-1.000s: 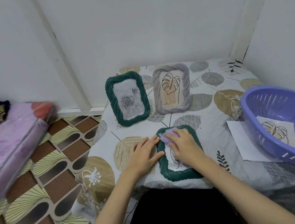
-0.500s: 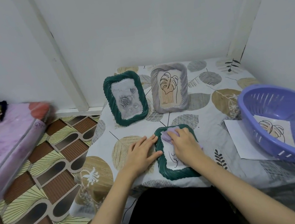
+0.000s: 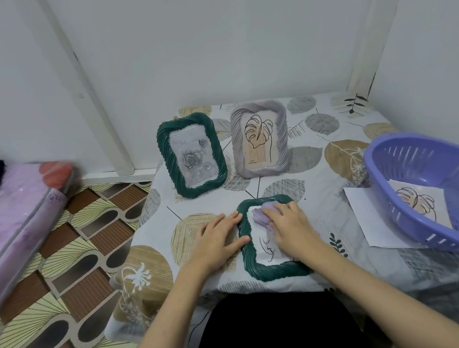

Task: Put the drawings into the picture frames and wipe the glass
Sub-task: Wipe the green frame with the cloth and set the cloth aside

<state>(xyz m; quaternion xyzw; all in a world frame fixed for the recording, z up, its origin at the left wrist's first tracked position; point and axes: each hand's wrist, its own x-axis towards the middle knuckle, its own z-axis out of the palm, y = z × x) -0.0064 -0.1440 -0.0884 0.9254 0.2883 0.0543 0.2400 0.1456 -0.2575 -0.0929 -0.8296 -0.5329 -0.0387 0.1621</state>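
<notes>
A dark green picture frame (image 3: 268, 270) lies flat on the leaf-patterned sheet in front of me, a line drawing behind its glass. My right hand (image 3: 290, 228) presses a crumpled lilac cloth (image 3: 261, 218) onto the upper part of the glass, fingers curled over it. My left hand (image 3: 217, 242) rests flat on the sheet, fingertips touching the frame's left edge. Two more frames stand at the back: a green frame (image 3: 191, 155) with a rose drawing and a grey frame (image 3: 260, 138) with a leaf drawing.
A purple plastic basket (image 3: 444, 196) sits at the right, holding a leaf drawing (image 3: 420, 204), and it partly covers a white sheet of paper (image 3: 368, 213). White walls close the back and right. A pink mattress (image 3: 7, 217) lies on the patterned floor at left.
My right hand with the cloth has shifted slightly over the upper glass. My left hand stays against the frame's left edge.
</notes>
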